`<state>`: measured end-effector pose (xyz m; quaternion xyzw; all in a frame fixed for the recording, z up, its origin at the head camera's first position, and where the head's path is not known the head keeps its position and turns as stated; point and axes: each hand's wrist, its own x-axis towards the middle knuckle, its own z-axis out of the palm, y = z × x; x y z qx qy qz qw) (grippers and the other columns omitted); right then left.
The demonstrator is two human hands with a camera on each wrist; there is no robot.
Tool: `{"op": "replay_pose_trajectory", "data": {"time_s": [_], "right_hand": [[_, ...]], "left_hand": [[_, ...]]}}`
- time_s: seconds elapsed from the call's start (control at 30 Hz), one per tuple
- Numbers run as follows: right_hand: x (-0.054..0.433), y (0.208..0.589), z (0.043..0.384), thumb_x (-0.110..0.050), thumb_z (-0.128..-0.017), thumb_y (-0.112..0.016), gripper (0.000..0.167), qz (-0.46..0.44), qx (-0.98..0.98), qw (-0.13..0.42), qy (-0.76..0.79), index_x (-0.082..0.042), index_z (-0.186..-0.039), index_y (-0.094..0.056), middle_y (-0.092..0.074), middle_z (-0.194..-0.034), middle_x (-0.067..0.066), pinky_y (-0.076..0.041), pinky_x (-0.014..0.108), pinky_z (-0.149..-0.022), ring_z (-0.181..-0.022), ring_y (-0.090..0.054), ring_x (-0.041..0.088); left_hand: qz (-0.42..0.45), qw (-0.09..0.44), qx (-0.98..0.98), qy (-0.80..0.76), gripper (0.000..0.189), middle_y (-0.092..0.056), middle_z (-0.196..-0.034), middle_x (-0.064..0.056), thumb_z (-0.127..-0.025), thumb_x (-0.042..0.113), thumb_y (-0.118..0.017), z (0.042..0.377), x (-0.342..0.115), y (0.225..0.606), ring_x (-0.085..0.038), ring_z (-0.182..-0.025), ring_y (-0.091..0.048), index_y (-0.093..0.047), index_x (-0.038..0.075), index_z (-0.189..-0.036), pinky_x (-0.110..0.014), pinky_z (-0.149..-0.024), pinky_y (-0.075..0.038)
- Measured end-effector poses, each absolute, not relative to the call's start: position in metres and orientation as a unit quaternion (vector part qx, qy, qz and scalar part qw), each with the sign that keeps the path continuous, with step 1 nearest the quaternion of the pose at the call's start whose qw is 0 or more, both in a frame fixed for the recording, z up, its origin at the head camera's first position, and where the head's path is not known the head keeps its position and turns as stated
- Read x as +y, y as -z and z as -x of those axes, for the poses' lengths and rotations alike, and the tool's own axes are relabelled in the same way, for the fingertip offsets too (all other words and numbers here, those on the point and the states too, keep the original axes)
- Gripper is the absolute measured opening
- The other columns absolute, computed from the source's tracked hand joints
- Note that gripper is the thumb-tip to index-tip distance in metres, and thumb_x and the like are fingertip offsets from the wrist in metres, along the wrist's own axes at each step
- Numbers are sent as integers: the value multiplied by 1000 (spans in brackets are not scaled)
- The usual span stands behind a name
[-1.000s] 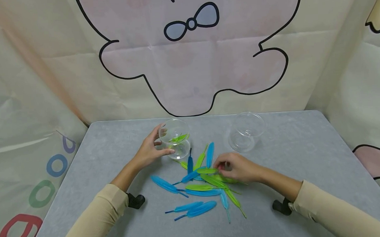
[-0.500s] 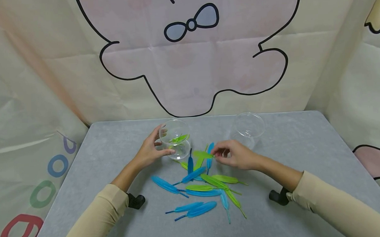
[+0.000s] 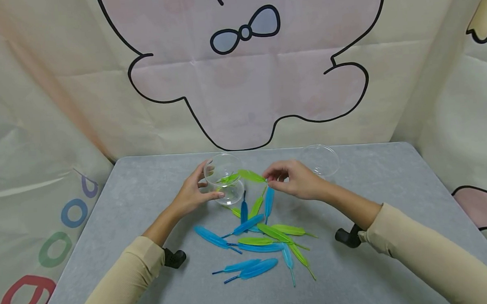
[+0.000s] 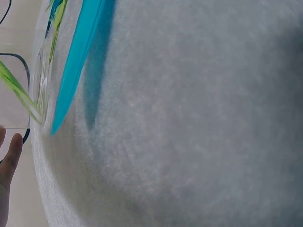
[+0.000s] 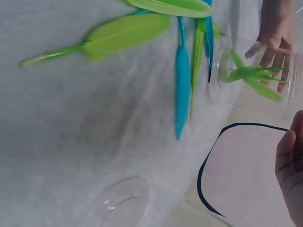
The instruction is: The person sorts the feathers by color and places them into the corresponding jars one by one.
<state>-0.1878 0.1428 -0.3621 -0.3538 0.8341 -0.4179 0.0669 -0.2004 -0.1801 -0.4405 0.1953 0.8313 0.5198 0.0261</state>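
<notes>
My left hand (image 3: 193, 190) holds a transparent container (image 3: 230, 199) between thumb and fingers at the back of the table. Several green feathers (image 5: 258, 78) lie inside it, as the right wrist view shows. The right hand (image 3: 297, 180) pinches the quill end of another green feather (image 3: 250, 175), its broad tip reaching the container's right rim. Below both hands lies a loose spread of feathers, with blue ones (image 3: 258, 268) mostly toward the left and front and green ones (image 3: 273, 231) toward the right. In the left wrist view, a blue feather (image 4: 78, 61) lies close to the container.
A second transparent container (image 3: 320, 161) stands behind my right hand, partly covered by it. The grey table (image 3: 392, 186) ends at a cloth backdrop (image 3: 233, 102) with a printed cartoon figure. Black wrist mounts (image 3: 174, 258) stick out by both sleeves.
My right hand has lifted a green feather from the pile and carried it up and slightly left to the held container. The left hand and its container have stayed in place.
</notes>
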Motion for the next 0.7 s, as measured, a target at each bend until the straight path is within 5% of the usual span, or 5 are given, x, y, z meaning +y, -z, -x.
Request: {"op": "replay_pose_trajectory", "data": {"time_s": [0.7], "right_hand": [[104, 334, 218, 0, -93, -64, 15, 377, 858, 52, 347, -2, -105, -72, -69, -88, 4, -53, 31, -70, -79, -61, 14]], "left_hand": [[-188, 26, 836, -514, 99, -48, -145, -21, -78, 19, -87, 201, -180, 442, -38, -132, -47, -28, 13, -156, -54, -98, -48]]}}
